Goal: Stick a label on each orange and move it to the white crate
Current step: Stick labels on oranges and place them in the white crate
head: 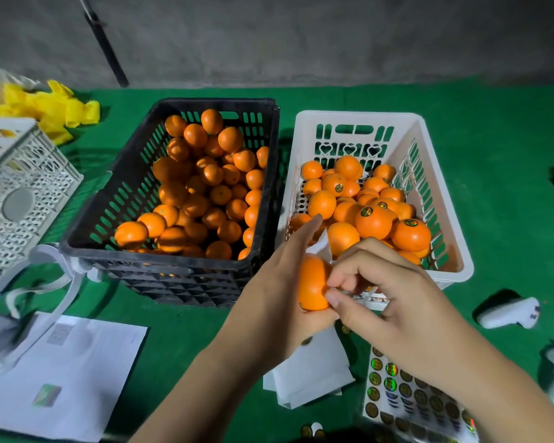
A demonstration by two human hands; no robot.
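My left hand [277, 292] holds an orange [312, 284] in front of the white crate [454, 251], together with a strip of white backing paper [321, 246] that sticks up behind the fruit. My right hand [384, 295] has its thumb and curled fingers against the orange's right side; any label under them is hidden. The white crate holds several oranges, some with round dark labels [367, 212]. The black crate [115, 199] to the left is full of unlabelled oranges [205, 199]. A sheet of round labels [406, 398] lies below my right wrist.
White papers [77, 372] lie at the lower left and used backing sheets [311, 375] lie under my forearms. A white lattice crate [23, 199] and yellow netting [52, 107] sit at the far left. Two white controllers [509, 313] rest on the green cloth at right.
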